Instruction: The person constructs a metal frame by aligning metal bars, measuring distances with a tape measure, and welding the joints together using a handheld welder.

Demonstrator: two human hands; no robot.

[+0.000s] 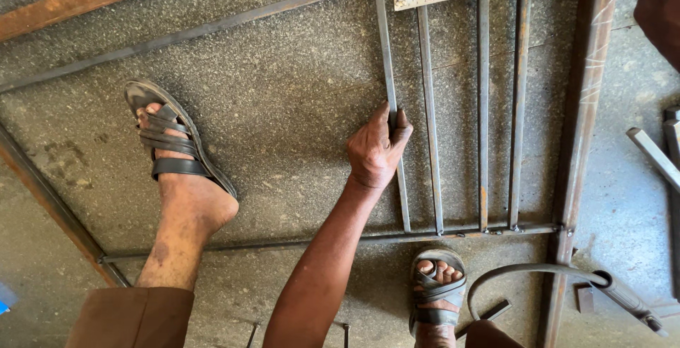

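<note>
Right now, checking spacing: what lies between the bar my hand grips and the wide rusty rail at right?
Three thin steel bars lie between the held bar and the rusty rail, over concrete floor; head view.

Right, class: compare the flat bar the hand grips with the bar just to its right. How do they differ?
The gripped bar tilts slightly and its lower end lies loose, short of the bottom rail; the neighbouring bar reaches that rail. The left hand grips the first; nothing touches the second. Both are thin, grey flat steel bars lying on the concrete floor.
</note>
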